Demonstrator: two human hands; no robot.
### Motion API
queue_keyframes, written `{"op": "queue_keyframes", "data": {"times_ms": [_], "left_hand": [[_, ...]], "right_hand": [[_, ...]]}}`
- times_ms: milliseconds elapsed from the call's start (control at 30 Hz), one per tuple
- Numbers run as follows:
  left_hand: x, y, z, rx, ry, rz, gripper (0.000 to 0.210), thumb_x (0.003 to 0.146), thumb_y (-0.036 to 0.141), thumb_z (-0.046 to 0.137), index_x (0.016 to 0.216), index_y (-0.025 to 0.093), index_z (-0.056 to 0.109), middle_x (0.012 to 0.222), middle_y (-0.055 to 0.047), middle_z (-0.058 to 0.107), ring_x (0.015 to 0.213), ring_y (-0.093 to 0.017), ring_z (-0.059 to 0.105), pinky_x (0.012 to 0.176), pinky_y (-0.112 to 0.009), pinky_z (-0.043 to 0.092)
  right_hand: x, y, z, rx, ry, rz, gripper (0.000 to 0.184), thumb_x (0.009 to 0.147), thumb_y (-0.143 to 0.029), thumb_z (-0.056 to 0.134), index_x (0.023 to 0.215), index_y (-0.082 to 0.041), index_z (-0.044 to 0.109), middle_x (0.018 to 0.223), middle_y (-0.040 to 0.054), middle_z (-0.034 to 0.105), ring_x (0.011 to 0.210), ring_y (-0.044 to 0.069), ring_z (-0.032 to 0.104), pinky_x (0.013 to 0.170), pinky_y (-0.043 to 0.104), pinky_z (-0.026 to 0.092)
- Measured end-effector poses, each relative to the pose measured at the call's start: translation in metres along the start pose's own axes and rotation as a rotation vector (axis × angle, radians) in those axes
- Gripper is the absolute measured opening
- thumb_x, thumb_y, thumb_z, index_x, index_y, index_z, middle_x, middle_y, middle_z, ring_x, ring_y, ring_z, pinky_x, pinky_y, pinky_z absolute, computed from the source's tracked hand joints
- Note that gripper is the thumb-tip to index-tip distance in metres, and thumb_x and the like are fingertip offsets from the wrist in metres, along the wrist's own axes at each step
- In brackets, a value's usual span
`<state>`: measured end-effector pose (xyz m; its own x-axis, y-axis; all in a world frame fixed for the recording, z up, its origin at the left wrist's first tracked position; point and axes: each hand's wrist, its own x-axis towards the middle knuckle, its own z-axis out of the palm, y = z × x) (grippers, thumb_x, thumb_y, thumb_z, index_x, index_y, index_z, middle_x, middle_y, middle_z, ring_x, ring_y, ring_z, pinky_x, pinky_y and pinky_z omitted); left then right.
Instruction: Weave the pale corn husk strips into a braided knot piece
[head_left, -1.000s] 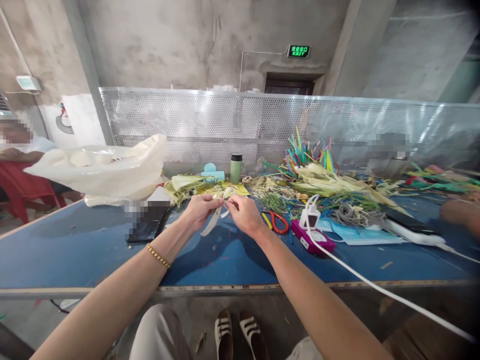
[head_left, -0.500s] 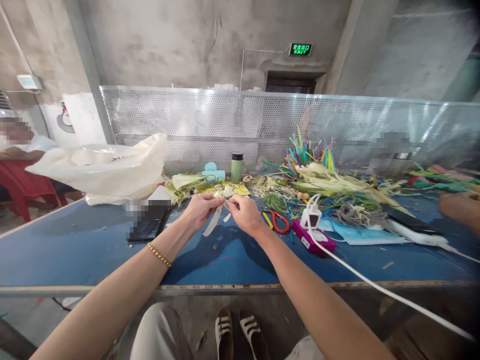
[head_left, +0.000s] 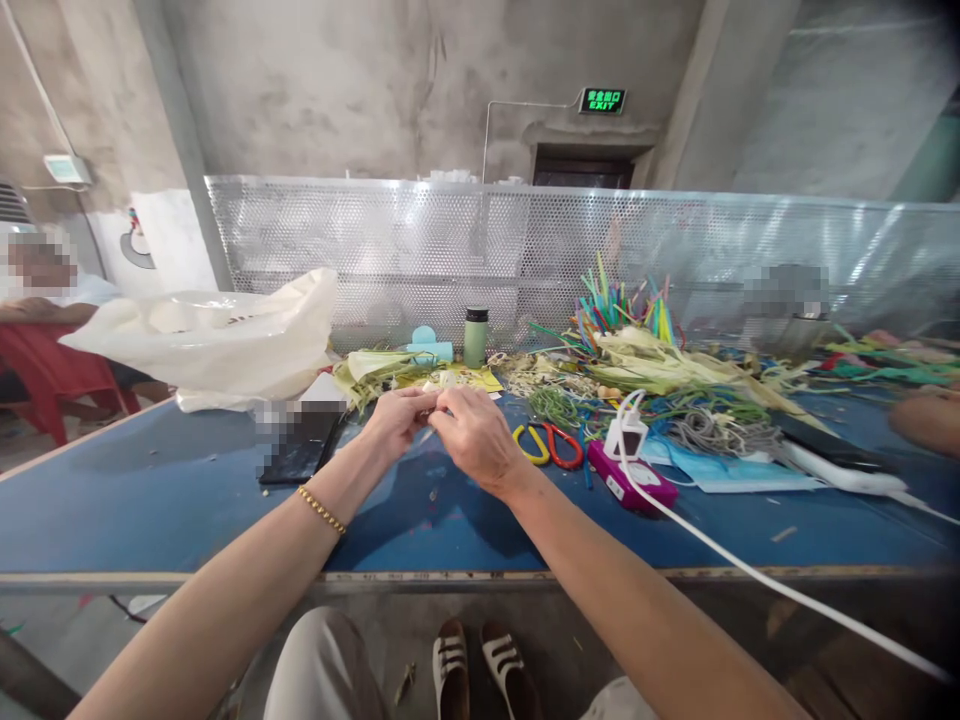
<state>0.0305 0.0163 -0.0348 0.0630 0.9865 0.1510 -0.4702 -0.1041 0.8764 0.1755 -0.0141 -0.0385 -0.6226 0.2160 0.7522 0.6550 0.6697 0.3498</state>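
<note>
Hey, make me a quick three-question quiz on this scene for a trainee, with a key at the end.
1. Multiple choice: which arm wears the bracelet? A. right; B. left; C. both.
2. True or false: the left hand and right hand are close together over the table.
3. Fill in: the green bottle has a ____ lid.

Key: 1. B; 2. True; 3. black.

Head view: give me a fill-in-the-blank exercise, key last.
The gold bracelet is on the ____ wrist.
Right of the right hand, a yellow loop handle lies beside a ____ one.
The lid of the green bottle is ____.
The lit sign reads ____ in English.

Missing words: left; red; black; EXIT
</note>
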Motion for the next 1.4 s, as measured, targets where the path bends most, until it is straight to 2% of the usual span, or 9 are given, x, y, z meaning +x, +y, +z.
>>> {"op": "queue_keyframes", "data": {"times_ms": [100,233,333,433,767,967,1100,1233,1400], "left_hand": [[0.0,0.0,0.0,0.056,0.009,0.03,0.027,0.042,0.019,0.087,0.057,0.01,0.067,0.057,-0.002,0.061,0.053,-0.01,0.052,0.052,-0.024,0.039],[0.001,0.0,-0.001,0.17,-0.013,0.107,0.028,0.044,0.025,0.087,0.06,0.01,0.069,0.057,-0.002,0.063,0.053,-0.01,0.053,0.052,-0.024,0.038],[-0.001,0.001,0.0,0.252,-0.035,0.149,0.027,0.048,0.027,0.086,0.062,0.011,0.07,0.057,-0.003,0.064,0.055,-0.012,0.057,0.053,-0.024,0.038],[-0.003,0.002,0.002,0.274,-0.084,0.138,0.024,0.05,0.026,0.086,0.061,0.011,0.07,0.057,-0.004,0.065,0.054,-0.012,0.058,0.054,-0.025,0.038],[-0.005,0.004,0.002,0.097,-0.167,-0.053,0.017,0.059,0.016,0.085,0.069,0.009,0.072,0.064,-0.005,0.067,0.06,-0.012,0.062,0.057,-0.024,0.044],[-0.008,0.008,0.004,0.057,-0.214,-0.125,0.013,0.065,0.012,0.082,0.074,0.008,0.073,0.07,-0.006,0.069,0.065,-0.014,0.065,0.065,-0.026,0.05],[-0.012,0.008,0.006,0.093,-0.231,-0.103,0.02,0.062,0.017,0.085,0.076,0.008,0.074,0.073,-0.007,0.07,0.067,-0.013,0.064,0.067,-0.027,0.049],[-0.012,0.006,0.008,0.158,-0.214,-0.012,0.024,0.054,0.02,0.088,0.068,0.009,0.072,0.068,-0.005,0.068,0.063,-0.011,0.059,0.063,-0.026,0.044],[-0.009,0.002,0.007,0.191,-0.175,0.068,0.025,0.053,0.025,0.088,0.063,0.01,0.071,0.063,-0.005,0.067,0.059,-0.012,0.056,0.059,-0.027,0.042]], "right_hand": [[-0.001,0.002,0.001,0.127,0.075,0.067,0.026,0.098,-0.02,0.044,0.079,-0.017,0.062,0.082,0.0078,0.06,0.082,0.02,0.052,0.078,0.035,0.041],[-0.003,0.012,0.004,0.44,0.197,0.335,0.016,0.092,-0.026,0.056,0.08,-0.018,0.062,0.078,0.0055,0.064,0.075,0.017,0.057,0.073,0.03,0.046],[-0.002,0.017,0.005,0.606,0.221,0.567,0.012,0.085,-0.03,0.063,0.082,-0.018,0.065,0.075,0.0038,0.067,0.064,0.015,0.059,0.063,0.026,0.046],[0.0,0.019,0.005,0.679,0.207,0.681,0.012,0.082,-0.029,0.064,0.082,-0.017,0.066,0.069,0.0029,0.068,0.059,0.015,0.06,0.058,0.025,0.045],[0.0,0.022,0.009,0.799,0.228,0.788,0.017,0.077,-0.034,0.064,0.081,-0.017,0.066,0.072,0.0044,0.069,0.061,0.016,0.061,0.06,0.027,0.048],[0.0,0.021,0.009,0.701,0.221,0.777,0.014,0.077,-0.031,0.061,0.079,-0.017,0.063,0.069,0.0038,0.066,0.06,0.016,0.059,0.058,0.026,0.046],[0.0,0.022,0.01,0.64,0.212,0.795,0.012,0.076,-0.03,0.061,0.073,-0.018,0.06,0.068,0.0044,0.066,0.06,0.016,0.058,0.058,0.027,0.045],[-0.001,0.023,0.011,0.63,0.179,0.839,0.013,0.074,-0.029,0.064,0.068,-0.018,0.059,0.066,0.0047,0.066,0.06,0.017,0.059,0.057,0.027,0.044],[-0.001,0.021,0.013,0.726,0.172,0.889,0.014,0.073,-0.031,0.064,0.07,-0.017,0.062,0.069,0.0052,0.068,0.062,0.017,0.061,0.059,0.027,0.045]]}}
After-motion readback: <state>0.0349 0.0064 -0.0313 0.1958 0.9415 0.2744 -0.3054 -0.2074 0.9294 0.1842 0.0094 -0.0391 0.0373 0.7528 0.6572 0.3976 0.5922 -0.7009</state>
